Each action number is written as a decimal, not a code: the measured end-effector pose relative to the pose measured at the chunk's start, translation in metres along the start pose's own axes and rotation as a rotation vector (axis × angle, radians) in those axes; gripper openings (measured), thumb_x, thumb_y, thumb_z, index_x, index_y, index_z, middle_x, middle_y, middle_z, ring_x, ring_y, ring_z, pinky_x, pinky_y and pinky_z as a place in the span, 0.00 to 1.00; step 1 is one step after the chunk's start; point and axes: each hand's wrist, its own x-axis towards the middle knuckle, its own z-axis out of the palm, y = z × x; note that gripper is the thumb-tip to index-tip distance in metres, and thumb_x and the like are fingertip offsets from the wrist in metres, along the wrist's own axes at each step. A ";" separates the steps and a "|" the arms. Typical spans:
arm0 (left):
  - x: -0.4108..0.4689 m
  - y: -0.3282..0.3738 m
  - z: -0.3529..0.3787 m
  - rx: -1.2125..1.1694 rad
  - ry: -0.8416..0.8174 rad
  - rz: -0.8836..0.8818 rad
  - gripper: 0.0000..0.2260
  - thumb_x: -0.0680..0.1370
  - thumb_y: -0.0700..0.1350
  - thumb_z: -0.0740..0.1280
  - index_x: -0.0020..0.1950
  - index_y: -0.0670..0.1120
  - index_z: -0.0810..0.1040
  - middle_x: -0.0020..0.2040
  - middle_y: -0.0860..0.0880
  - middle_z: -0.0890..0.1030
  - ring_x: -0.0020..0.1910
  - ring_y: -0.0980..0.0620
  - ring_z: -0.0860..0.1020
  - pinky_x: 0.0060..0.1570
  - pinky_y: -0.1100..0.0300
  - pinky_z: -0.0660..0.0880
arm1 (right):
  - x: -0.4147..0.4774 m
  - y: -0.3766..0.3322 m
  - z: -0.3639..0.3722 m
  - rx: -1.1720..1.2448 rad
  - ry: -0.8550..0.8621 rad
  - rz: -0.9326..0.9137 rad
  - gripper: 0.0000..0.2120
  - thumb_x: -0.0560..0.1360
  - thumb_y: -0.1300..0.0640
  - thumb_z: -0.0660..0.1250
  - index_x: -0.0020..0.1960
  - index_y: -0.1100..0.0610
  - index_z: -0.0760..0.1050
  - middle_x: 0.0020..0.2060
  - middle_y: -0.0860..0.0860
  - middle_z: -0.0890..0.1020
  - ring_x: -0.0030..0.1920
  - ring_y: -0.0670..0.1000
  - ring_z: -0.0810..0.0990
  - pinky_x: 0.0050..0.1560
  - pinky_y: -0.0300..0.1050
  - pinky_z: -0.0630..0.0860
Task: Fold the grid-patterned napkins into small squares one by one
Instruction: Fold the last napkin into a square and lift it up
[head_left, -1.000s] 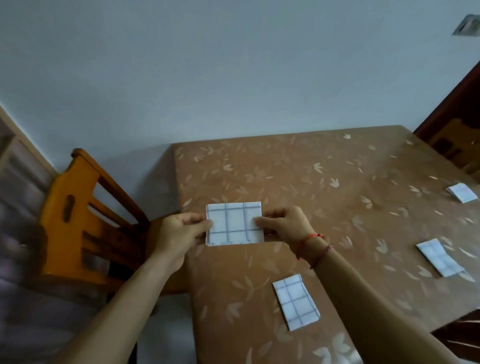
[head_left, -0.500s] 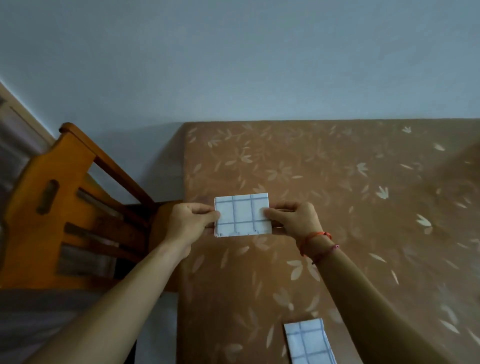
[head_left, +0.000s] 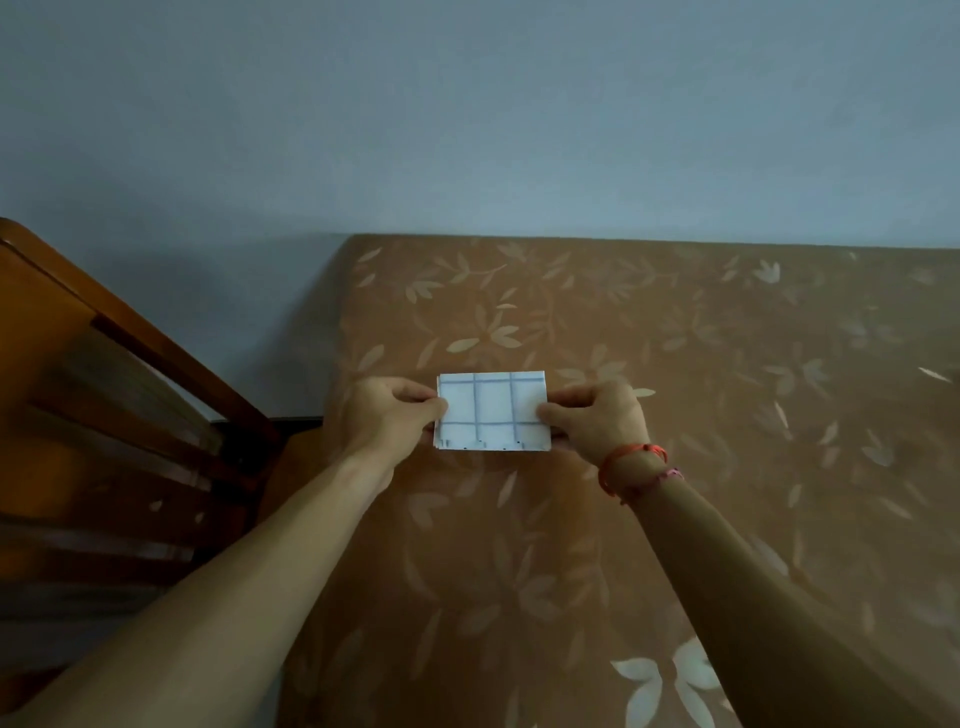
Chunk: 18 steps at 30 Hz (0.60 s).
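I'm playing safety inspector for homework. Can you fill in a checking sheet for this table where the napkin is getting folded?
Surface: brown table with a leaf pattern.
Job's things: one grid-patterned napkin, folded to a rectangle, held over the table.
Clutter: nothing seen.
Grips: left hand pinches the napkin's left edge; right hand pinches its right edge.
Cables: nothing seen.
Surroundings: wooden chair at the left, plain wall behind; red string bracelets on the right wrist.

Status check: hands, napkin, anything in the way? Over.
Left hand pinches left edge of napkin, right hand the right edge. Folded to a rectangle, not yet square. Nothing blocking; chair off to the left.
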 end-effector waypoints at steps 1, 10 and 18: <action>0.004 0.001 0.004 0.006 -0.007 0.003 0.03 0.72 0.37 0.74 0.43 0.43 0.82 0.41 0.46 0.83 0.36 0.49 0.84 0.34 0.56 0.82 | 0.007 0.003 0.001 -0.015 0.014 -0.003 0.05 0.69 0.61 0.74 0.45 0.59 0.84 0.38 0.54 0.86 0.36 0.50 0.85 0.37 0.47 0.84; 0.031 -0.001 0.021 0.095 -0.001 0.046 0.03 0.71 0.37 0.74 0.40 0.43 0.81 0.35 0.44 0.83 0.30 0.47 0.82 0.30 0.56 0.81 | 0.033 0.007 0.007 -0.201 0.080 -0.096 0.08 0.70 0.56 0.72 0.48 0.51 0.85 0.42 0.48 0.86 0.43 0.48 0.83 0.48 0.43 0.81; 0.035 0.001 0.023 0.284 -0.014 0.108 0.04 0.73 0.42 0.74 0.40 0.44 0.82 0.33 0.46 0.83 0.23 0.52 0.77 0.25 0.63 0.73 | 0.034 0.003 0.011 -0.363 0.130 -0.179 0.08 0.71 0.57 0.69 0.46 0.60 0.84 0.41 0.58 0.85 0.45 0.57 0.82 0.46 0.50 0.81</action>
